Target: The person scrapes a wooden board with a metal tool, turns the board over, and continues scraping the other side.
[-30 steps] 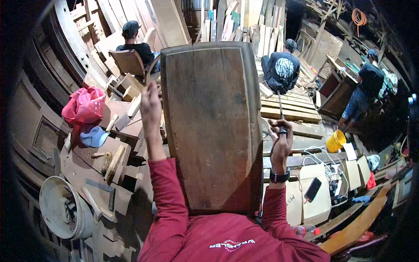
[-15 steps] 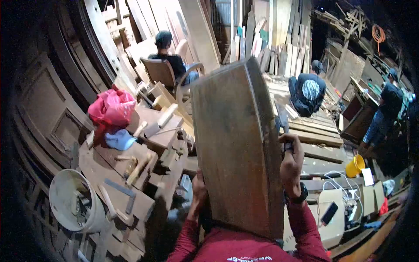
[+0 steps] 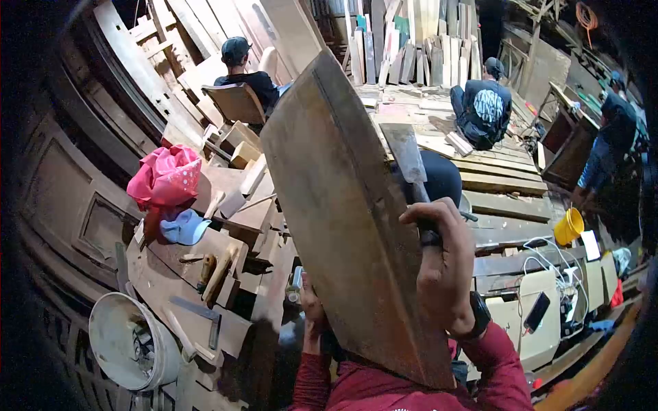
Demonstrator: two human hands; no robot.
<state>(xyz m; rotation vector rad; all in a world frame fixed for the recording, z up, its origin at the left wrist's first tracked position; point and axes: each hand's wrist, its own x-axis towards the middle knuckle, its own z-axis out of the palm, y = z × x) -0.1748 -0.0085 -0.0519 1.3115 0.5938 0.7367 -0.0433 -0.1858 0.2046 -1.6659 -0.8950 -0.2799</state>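
A large brown wooden panel [image 3: 336, 226] with a thick dark edge stands tilted against my body in the middle of the view. My left hand [image 3: 312, 308] grips its lower left edge, with the fingers partly hidden. On the panel's right side, my right hand [image 3: 444, 264] is closed round the dark handle of a putty knife [image 3: 408, 156]. The knife's wide, flat metal blade points up and away, beside the panel's right edge.
A workbench [image 3: 164, 274] on the left holds a pink bag [image 3: 166, 177], a blue cloth [image 3: 185, 227] and a metal square [image 3: 199, 312]. A white bucket [image 3: 130, 342] stands beside it. Three people sit or stand farther off. At right are a yellow bucket [image 3: 568, 227] and a phone [image 3: 537, 312].
The panel has tilted further, its top moving left. My right hand has come nearer and turned, and the putty knife's blade now shows clearly beside the panel.
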